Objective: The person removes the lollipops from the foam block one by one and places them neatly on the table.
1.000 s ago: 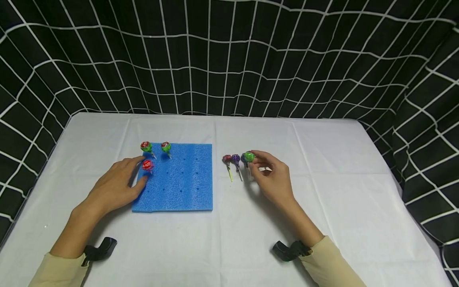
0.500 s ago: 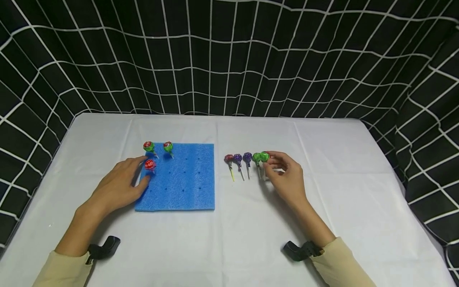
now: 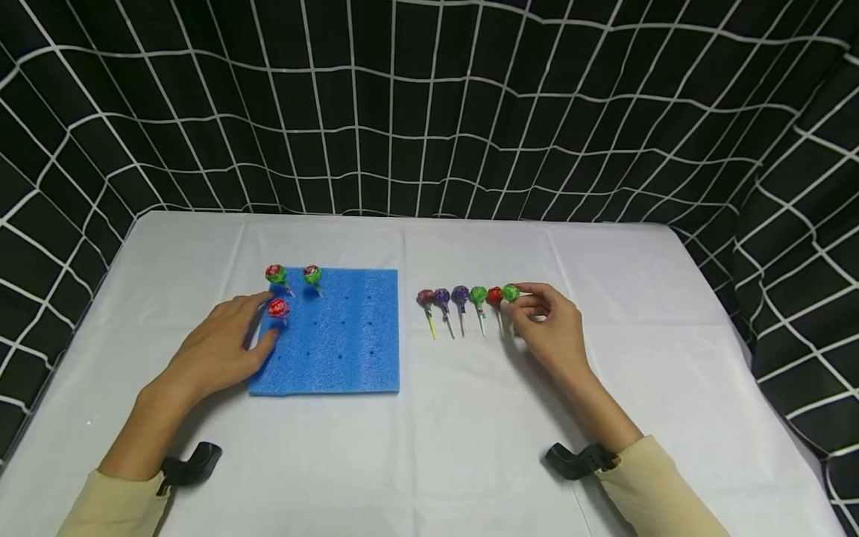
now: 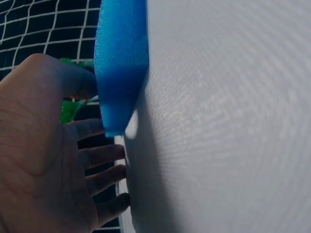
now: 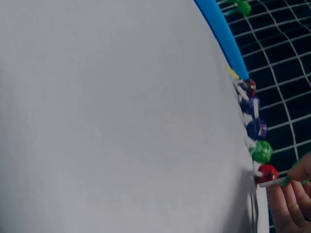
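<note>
Our right hand pinches a green lollipop at three o'clock of the row on the white table; our left hand, fingers relaxed, rests on the blue foam block. Light, rigid candy, we judge: best gripped by its stick.

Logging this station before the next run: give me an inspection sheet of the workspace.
Surface: table under a white cloth, creased.
Job's things: blue foam pad with three lollipops standing in it, two at the far left corner, one red nearer. Six more in a row on the cloth; right end one green.
Clutter: nothing seen.
Hands: left hand rests on the pad's left edge, fingers straight. Right hand pinches the green lollipop.
Cables: nothing seen; black wrist mounts only.
Surroundings: black curtain with white grid on three sides.
</note>
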A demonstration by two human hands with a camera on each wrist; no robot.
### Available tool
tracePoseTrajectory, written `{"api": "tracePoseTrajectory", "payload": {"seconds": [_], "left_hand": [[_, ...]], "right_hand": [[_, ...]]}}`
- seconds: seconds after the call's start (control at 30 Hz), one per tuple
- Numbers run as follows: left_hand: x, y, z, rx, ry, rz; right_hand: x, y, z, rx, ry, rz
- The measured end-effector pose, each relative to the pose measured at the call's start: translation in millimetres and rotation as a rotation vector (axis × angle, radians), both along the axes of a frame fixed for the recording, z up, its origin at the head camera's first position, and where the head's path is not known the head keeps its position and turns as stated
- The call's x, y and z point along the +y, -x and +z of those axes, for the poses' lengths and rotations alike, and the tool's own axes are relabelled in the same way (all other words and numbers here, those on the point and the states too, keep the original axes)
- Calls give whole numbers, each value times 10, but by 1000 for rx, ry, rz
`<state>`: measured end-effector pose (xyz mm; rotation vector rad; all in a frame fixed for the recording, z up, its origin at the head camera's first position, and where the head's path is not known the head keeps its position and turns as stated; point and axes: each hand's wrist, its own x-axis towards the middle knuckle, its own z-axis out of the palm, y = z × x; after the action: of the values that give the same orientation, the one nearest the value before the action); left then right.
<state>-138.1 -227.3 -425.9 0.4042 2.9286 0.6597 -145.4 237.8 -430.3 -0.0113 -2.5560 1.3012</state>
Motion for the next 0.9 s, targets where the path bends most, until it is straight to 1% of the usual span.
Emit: {"api": "tracePoseTrajectory", "payload": {"seconds": [0.1,0.2,0.37,0.57,0.8,0.9], "left_hand": [[-12,21,10,0,-5,0],[-18,36,23,-1,-5,1],[-9,23,22,-10,-4,7],[-7,-2,15,-19,-4,14],[-4,-3,12,-20,3,13],[-7,1,4,-24,2,14]], "right_hand": [[56,28,16,-4,-34,-3],[108,64,35,-22,-42,6],[164,134,73,-84,-52,38],[190,191,82,-139,-117,58],[200,215,62,-185,-203,43],[203,223,70,-213,-217,53]]}}
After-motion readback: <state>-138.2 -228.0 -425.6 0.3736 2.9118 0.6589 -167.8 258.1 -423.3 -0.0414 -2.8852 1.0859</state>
